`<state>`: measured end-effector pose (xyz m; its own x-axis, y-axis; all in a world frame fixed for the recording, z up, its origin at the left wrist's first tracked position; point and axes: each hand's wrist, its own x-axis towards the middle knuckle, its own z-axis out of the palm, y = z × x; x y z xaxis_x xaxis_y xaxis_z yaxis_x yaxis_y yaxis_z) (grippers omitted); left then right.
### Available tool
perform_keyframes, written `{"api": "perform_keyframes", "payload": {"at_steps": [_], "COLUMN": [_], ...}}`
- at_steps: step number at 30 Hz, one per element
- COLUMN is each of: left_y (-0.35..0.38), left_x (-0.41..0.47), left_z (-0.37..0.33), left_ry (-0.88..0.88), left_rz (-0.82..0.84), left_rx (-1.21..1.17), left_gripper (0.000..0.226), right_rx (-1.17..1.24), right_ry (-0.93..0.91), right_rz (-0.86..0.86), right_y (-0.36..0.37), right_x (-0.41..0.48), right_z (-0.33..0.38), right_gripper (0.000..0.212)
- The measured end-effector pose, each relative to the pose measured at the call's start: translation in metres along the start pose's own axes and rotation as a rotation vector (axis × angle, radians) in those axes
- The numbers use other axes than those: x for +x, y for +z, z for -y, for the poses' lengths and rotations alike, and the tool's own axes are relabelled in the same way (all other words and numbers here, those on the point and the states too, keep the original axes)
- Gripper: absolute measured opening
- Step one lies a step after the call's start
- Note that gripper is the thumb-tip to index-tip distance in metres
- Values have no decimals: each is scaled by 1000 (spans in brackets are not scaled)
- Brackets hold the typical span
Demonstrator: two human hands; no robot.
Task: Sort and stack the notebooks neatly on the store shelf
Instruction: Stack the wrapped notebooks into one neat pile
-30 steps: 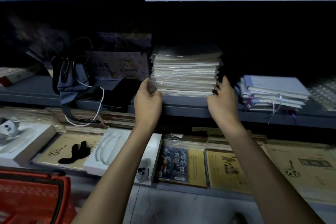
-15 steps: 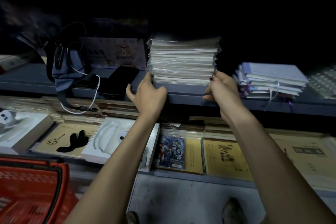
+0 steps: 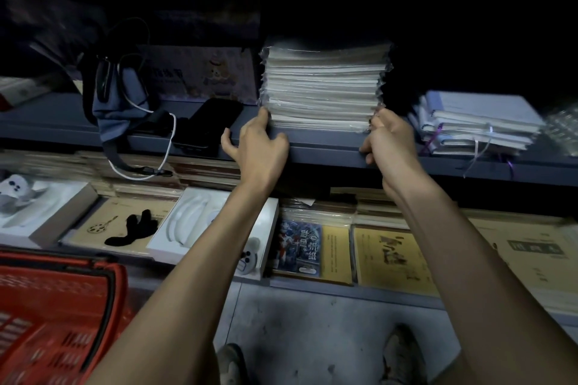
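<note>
A tall stack of plastic-wrapped notebooks [image 3: 323, 87] sits on the dark grey shelf [image 3: 325, 151], straight ahead. My left hand [image 3: 256, 144] is at the stack's bottom left corner; its index fingertip touches the lowest notebooks and its thumb is spread out to the left. My right hand [image 3: 387, 137] is at the bottom right corner, fingers curled round the edge of the lowest notebooks. The back of the stack is lost in darkness.
A smaller pile of ribboned notebooks [image 3: 478, 125] lies to the right on the same shelf. A blue bag with a white cable [image 3: 119, 97] and a black phone [image 3: 212, 125] lie to the left. Kraft-cover notebooks [image 3: 387, 256] and white boxes [image 3: 215, 228] fill the lower shelf. A red basket [image 3: 53, 316] stands at lower left.
Both hands slid down from the stack's sides to its bottom corners, and the right hand's fingers curled in. The view tilted downward.
</note>
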<state>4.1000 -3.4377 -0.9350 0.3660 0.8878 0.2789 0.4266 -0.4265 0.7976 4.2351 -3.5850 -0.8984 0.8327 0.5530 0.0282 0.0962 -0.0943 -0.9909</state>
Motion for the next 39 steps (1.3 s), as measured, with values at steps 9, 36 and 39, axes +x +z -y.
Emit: {"api": "perform_keyframes", "payload": {"at_steps": [9, 36, 39], "left_y": [-6, -13, -12], "left_x": [-5, -20, -25], "left_z": [-9, -12, -22], "left_ry": [-17, 206, 340], "left_rz": [-12, -85, -211], "left_rx": [0, -52, 0], "left_gripper": [56, 82, 82], "right_rx": [62, -394, -717], "right_ry": [-11, -279, -542], "right_rz": [30, -202, -365], "right_y": [-1, 8, 10], "right_x": [-4, -25, -33], "right_z": [4, -8, -5], "right_gripper": [74, 69, 69]}}
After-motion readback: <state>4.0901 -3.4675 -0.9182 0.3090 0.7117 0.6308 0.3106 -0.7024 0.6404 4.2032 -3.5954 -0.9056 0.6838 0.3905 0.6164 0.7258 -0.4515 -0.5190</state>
